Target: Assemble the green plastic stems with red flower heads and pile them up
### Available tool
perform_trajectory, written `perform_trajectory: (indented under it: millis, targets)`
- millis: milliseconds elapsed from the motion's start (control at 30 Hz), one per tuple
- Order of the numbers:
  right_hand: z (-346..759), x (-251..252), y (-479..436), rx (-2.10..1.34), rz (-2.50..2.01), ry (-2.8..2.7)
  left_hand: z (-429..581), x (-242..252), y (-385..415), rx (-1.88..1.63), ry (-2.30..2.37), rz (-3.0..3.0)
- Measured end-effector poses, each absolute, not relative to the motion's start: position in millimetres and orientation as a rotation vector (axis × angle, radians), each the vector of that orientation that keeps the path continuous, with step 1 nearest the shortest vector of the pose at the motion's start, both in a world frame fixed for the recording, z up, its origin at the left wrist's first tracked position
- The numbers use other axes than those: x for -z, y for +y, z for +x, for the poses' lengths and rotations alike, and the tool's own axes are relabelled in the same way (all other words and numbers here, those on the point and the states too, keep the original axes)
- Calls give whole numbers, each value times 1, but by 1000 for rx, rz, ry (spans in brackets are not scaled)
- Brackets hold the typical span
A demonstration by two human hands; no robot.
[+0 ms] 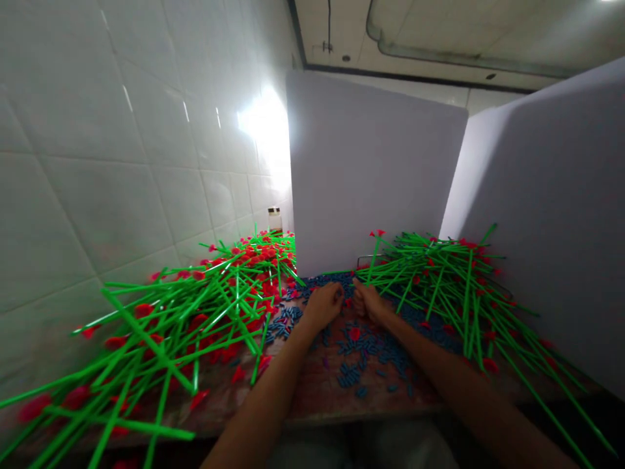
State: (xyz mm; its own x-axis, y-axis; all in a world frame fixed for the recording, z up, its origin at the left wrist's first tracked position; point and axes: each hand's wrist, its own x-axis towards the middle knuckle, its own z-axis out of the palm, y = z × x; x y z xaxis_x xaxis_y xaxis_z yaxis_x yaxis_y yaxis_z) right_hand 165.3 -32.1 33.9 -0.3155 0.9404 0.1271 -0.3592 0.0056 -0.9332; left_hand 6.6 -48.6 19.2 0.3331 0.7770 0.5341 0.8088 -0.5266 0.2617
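Small blue plastic pellets (359, 355) scattered just beneath the fingers of the left hand (322, 306) and right hand (370, 303), both curled nearly shut, any hold hidden. Pellets likely light, hard and slippery, best pinched between fingertips. Thin green stems (469, 293) with red tips heaped to either side of the fingers on a mottled worktop (303, 397).

Your left hand (323, 306) and right hand (370, 303) are curled, hiding anything inside the palms. Green plastic sticks (146, 342) run off the lower left and lower right edges, their ends cut off there. The blue pieces (349, 378) are too small for their exact shape to tell. The small jar (274, 219) is partly hidden behind the sticks, any label unreadable. Glare washes out the far end of the tiled wall (97, 195).
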Motion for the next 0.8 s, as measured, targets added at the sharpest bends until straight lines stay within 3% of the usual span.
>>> perform_trajectory:
  millis: [167,633,800]
  targets:
    - [162,12,-15,-1631,-695,-1177,4,-18,-45,945,-1525,-2528]
    - [174,7,-20,-1372,-752,-1574,0,-4,-39,808,-1589,-2603]
    - [189,-24,-23,-1474,-672,-1434,-1,-9,-40,729,-1581,-2647]
